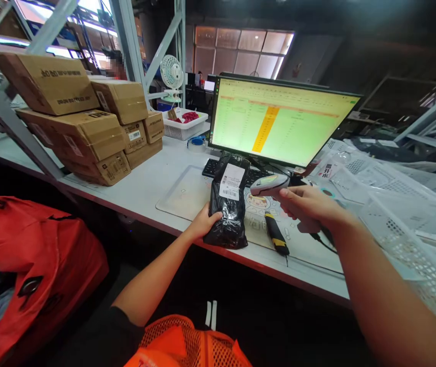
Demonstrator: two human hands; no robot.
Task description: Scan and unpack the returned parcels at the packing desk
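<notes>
My left hand (207, 221) grips the lower left side of a black plastic-wrapped parcel (227, 224), its thumb on top. The parcel is tilted up over the desk's front edge, and a white barcode label (232, 182) on it faces me. In my right hand (298, 204) is a barcode scanner (269, 183), its head turned toward the label, a small gap away. A black and yellow utility knife (277, 234) lies on the pale desk mat (181, 196) below the scanner. Behind the parcel, a black keyboard (209, 168) is partly hidden.
A lit monitor (279, 122) stands at the back of the desk. Stacked cardboard boxes (87, 132) fill the left side, near a white basket (183, 130) and a fan (172, 71). White perforated baskets (405, 239) crowd the right. A red bag (49, 265) sits at lower left.
</notes>
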